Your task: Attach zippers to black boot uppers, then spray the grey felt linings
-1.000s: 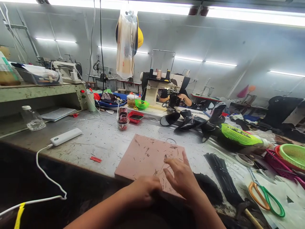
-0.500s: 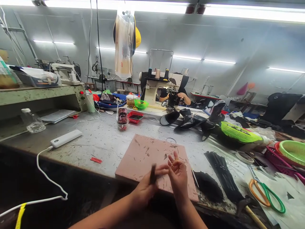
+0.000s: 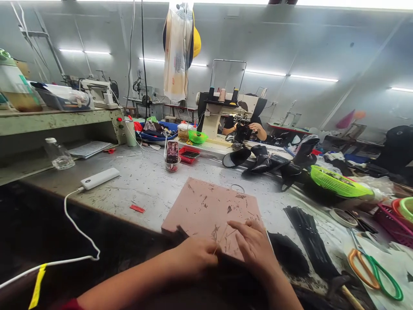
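My left hand [image 3: 198,254] is closed in front of the pink board [image 3: 196,206], and a dark strip [image 3: 182,232] sticks out from behind it. Its far end is hidden by the hand. A thin, pale yellowish band [image 3: 222,236], like a rubber band, runs from the left fingertips toward my right hand [image 3: 254,245]. That hand hovers over the board's right side with index finger and thumb apart; whether the band loops round a finger is hard to make out. To the right lie a dark fuzzy piece [image 3: 287,254] and a bundle of black strips [image 3: 309,239].
Orange-and-green scissors [image 3: 371,271] and a wooden-handled hammer [image 3: 346,292] lie at the right. Black shoes [image 3: 264,161] and a green basket [image 3: 338,181] stand behind. A power bank [image 3: 100,178] and a propped phone [image 3: 172,153] are leftward. Another person works at a sewing machine [image 3: 213,118].
Both hands have come lower and nearer the board's front edge. The dark strip, upright before, now points leftward from the left hand. The pale band now spans between the hands. The view has shifted slightly.
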The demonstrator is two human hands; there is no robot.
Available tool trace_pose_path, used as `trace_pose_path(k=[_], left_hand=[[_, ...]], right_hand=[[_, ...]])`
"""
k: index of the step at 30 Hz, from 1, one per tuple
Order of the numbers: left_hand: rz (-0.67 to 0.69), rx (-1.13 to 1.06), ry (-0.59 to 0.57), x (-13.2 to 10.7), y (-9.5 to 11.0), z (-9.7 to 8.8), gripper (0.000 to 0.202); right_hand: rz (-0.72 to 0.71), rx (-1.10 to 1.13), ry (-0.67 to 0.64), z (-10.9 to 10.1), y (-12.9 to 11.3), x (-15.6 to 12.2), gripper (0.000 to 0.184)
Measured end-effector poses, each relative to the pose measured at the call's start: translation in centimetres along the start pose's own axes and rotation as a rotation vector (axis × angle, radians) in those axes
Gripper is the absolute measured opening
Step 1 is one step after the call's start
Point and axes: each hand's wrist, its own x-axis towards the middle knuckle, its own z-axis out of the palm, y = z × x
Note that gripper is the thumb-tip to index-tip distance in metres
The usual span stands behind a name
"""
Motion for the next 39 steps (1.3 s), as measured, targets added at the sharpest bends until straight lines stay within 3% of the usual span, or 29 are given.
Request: trace_pose_path(k=[3, 5, 6, 7, 9, 11, 13, 14, 16, 19, 22, 25, 27, 29, 31, 33, 35, 37, 39], left_hand=[[-0.246, -0.297, 0.387, 0.0, -1.4, -0.9, 0.023], [-0.458, -0.640, 0.647, 0.5, -2.0, -1.0, 0.031], [-0.510, -0.808, 0.697, 0.7, -2.1, -0.8, 0.036], [-0.517, -0.943, 0.697, 0.9, -2.0, -0.4, 0.042], [-0.428, -1.081, 0.557, 1.0, -1.2, 0.6, 0.047], [-0.288, -1.084, 0.328, 0.8, 0.0, 1.6, 0.048], [-0.179, -1.009, 0.154, 0.4, 1.2, 2.2, 0.044], [-0.157, -0.973, 0.130, 0.2, 1.7, 2.3, 0.042], [-0.180, -0.953, 0.216, -0.2, 2.1, 2.2, 0.038], [-0.291, -0.912, 0.352, -1.0, 1.9, 1.5, 0.033], [-0.318, -0.435, 0.227, -2.3, 1.7, 0.6, 0.025], [-0.270, 0.082, 0.096, -4.4, 2.0, -0.4, 0.009], [-0.288, 0.210, 0.117, -6.2, 2.3, -1.0, 0.012], [-0.391, 0.143, 0.275, -8.1, 2.5, -1.6, 0.010], [-0.549, -0.120, 0.586, -10.1, 2.5, -2.0, 0.012], [-0.659, -0.500, 0.941, -11.7, 2.3, -2.3, 0.023], [-0.691, -0.825, 1.211, -12.8, 2.3, -2.4, 0.033], [-0.648, -1.012, 1.306, -13.5, 2.3, -2.4, 0.037], [-0.556, -1.055, 1.274, -13.9, 2.2, -2.3, 0.037]], right_hand=[[0.069, 0.291, -0.006, 0.5, 0.7, -0.7, 0.023], [0.092, 0.722, 0.026, 1.2, 0.2, -1.1, 0.024], [0.118, 0.946, 0.046, 1.5, -0.2, -1.1, 0.024], [0.156, 1.136, 0.061, 1.8, -0.5, -1.0, 0.024], [0.235, 1.348, 0.074, 2.2, -0.8, -0.2, 0.021], [0.295, 1.363, 0.132, 2.8, -0.5, 0.9, 0.022], [0.328, 1.255, 0.295, 3.6, 0.0, 1.8, 0.024], [0.337, 1.185, 0.383, 4.1, 0.1, 2.1, 0.026], [0.315, 1.089, 0.454, 5.0, 0.0, 2.0, 0.031], [0.097, 0.989, 0.285, 5.5, -1.7, 0.9, 0.041], [-0.161, 0.657, 0.120, 4.8, -4.0, 0.0, 0.051], [-0.183, 0.373, -0.073, 4.1, -5.1, 0.4, 0.032], [-0.154, 0.294, -0.212, 4.1, -5.2, 0.9, 0.025], [-0.154, 0.299, -0.298, 4.7, -5.3, 1.0, 0.026], [-0.183, 0.426, -0.352, 5.7, -6.1, 0.7, 0.032], [-0.182, 0.731, -0.414, 7.2, -7.6, 0.2, 0.035], [-0.088, 1.158, -0.480, 8.8, -9.6, 0.3, 0.036], [0.087, 1.529, -0.511, 10.4, -11.7, 1.2, 0.031], [0.258, 1.693, -0.498, 11.9, -13.3, 2.9, 0.026]])
